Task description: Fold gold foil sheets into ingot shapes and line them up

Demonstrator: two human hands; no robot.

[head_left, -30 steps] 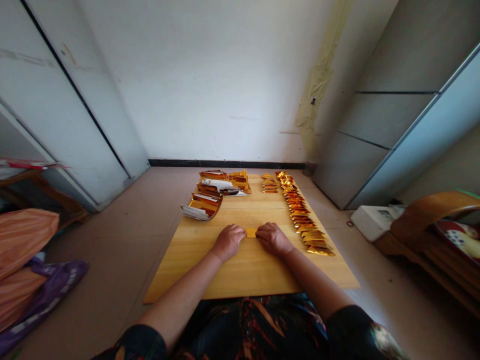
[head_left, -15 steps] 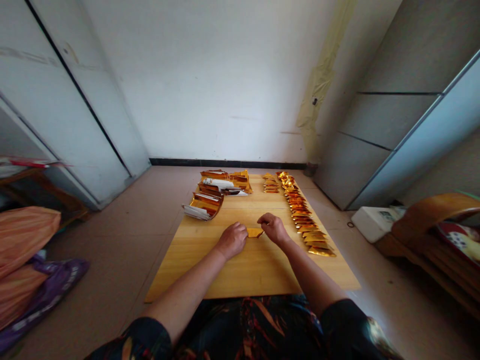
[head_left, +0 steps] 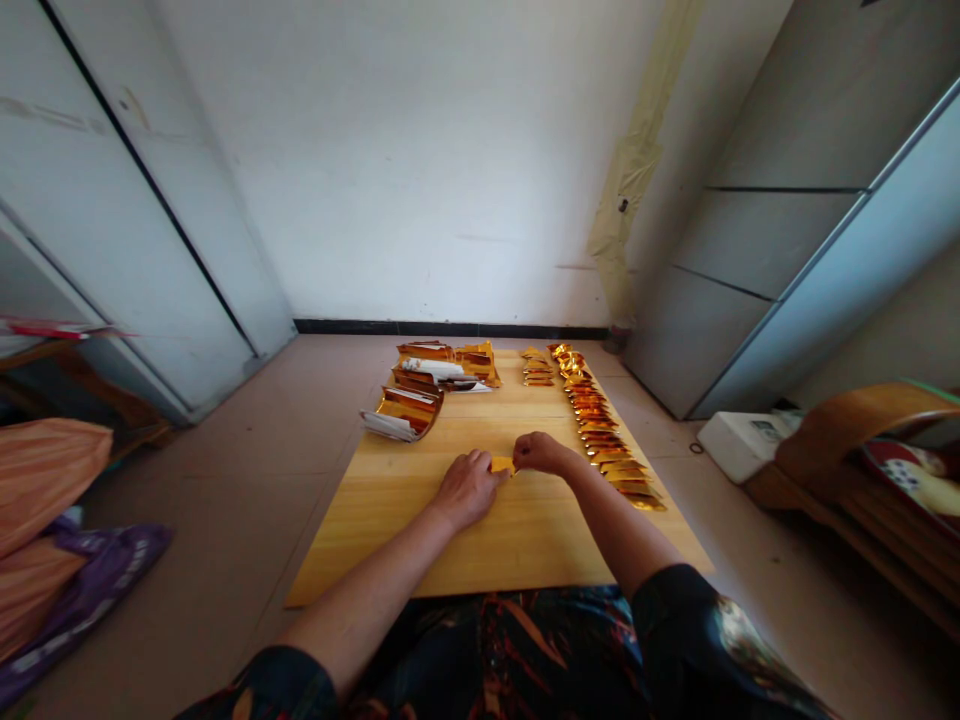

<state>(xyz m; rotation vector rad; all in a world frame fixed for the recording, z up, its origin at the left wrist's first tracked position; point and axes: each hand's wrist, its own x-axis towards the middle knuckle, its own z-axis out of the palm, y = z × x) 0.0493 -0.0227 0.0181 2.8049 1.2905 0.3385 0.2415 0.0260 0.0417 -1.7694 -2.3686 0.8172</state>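
Note:
A small piece of gold foil paper point(head_left: 501, 465) lies low over the wooden board point(head_left: 480, 550), between my two hands. My left hand point(head_left: 469, 490) is closed on its left side, the thumb reaching along the near edge. At its right end my right hand point(head_left: 541, 453) pinches the edge, with the fingers curled in. How the paper is folded is too small to make out. To the right of my right hand runs a long row of folded gold foil pieces point(head_left: 604, 430). A shorter row of folded gold pieces point(head_left: 537, 368) lies beyond my hands.
Curled gold and white sheets point(head_left: 409, 410) lie at the board's left, with more stacked sheets point(head_left: 476, 365) at its far edge. A wooden bench point(head_left: 862, 470) and a white box point(head_left: 739, 445) stand right. Orange and purple bags point(head_left: 97, 580) lie left on the floor.
My right hand has moved in toward my left and now pinches the paper's right end. My left thumb has stretched out along the paper, and less of the gold shows.

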